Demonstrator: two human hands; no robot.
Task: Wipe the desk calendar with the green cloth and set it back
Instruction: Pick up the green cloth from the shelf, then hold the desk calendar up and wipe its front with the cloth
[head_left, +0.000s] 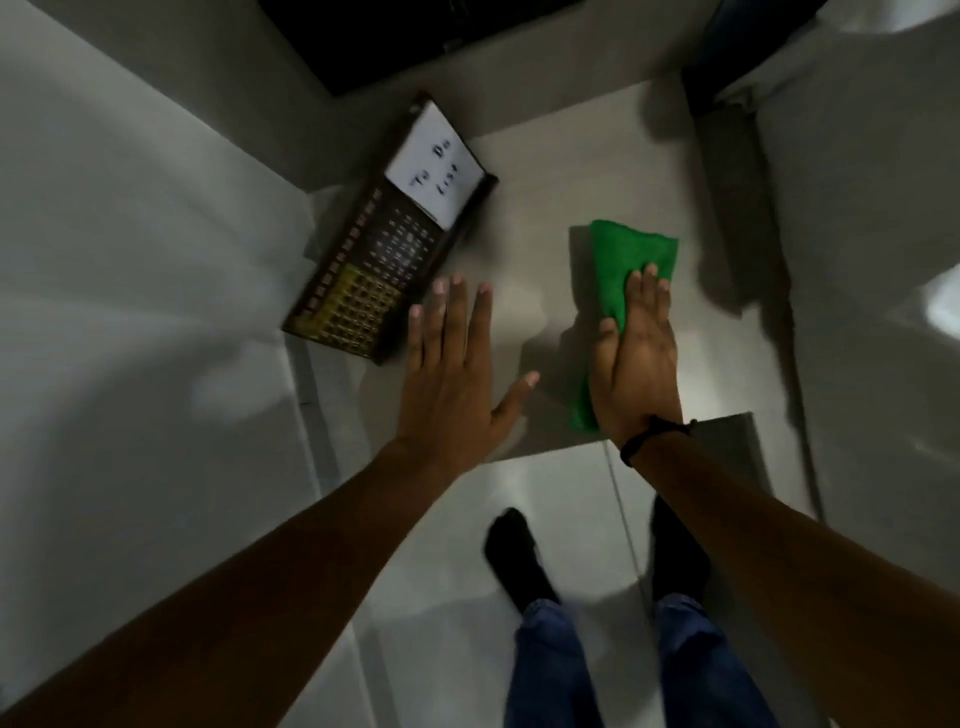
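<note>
The desk calendar (387, 234) is lying tilted on the pale table (545, 182) in the upper middle of the frame, its white "To Do List" card facing up. The left hand (452, 374) is hovering spread flat and holding nothing, its fingertips just beside the calendar's lower right edge. At centre right, the right hand (641, 358) is pressing flat on the green cloth (621, 260), fingers extended rather than closed around it, well apart from the calendar.
</note>
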